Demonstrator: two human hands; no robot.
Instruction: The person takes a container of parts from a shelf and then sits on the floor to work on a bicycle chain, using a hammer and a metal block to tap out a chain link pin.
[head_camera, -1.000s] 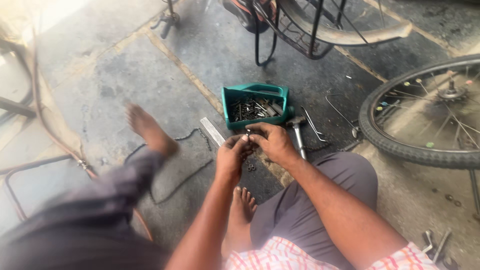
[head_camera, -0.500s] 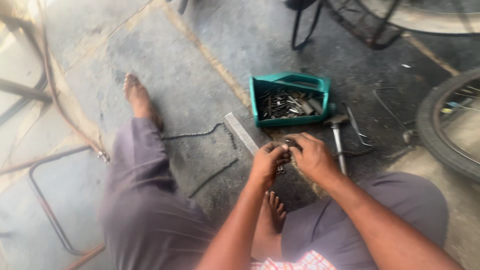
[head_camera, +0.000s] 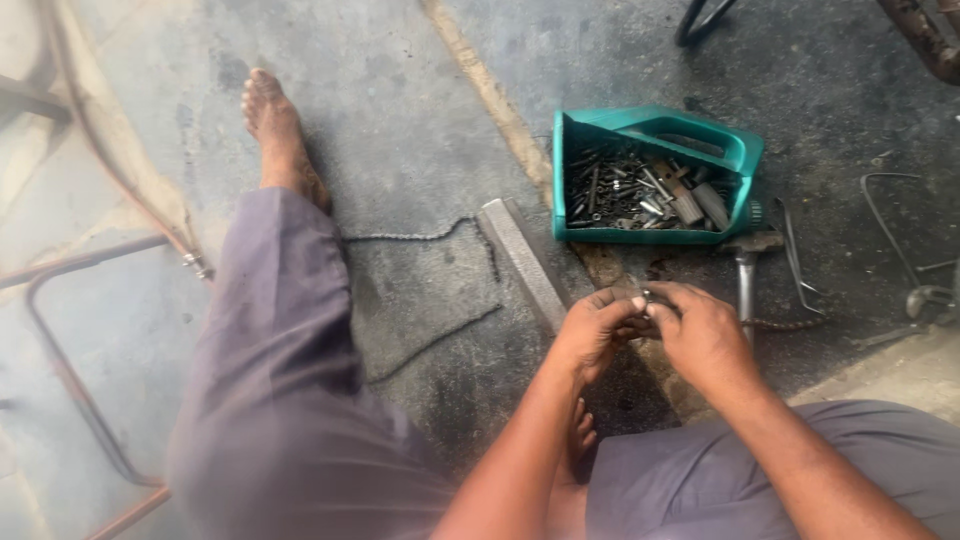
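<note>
Small metal part (head_camera: 640, 298), too tiny to identify, sits pinched between both sets of fingers, just above the concrete floor (head_camera: 420, 150). Left hand (head_camera: 598, 330) and right hand (head_camera: 700, 332) meet w/ fingertips touching, both clenched on the part. Beyond the fingers: teal plastic bin (head_camera: 745, 150) full of bolts & metal bits. Just left of the fingers: flat grey metal bar (head_camera: 520, 262) on the floor, bicycle chain (head_camera: 430, 340) trailing past it toward the bare foot (head_camera: 275, 130). Right of the fingers, near: hammer (head_camera: 746, 275), thin wire pieces further out.
</note>
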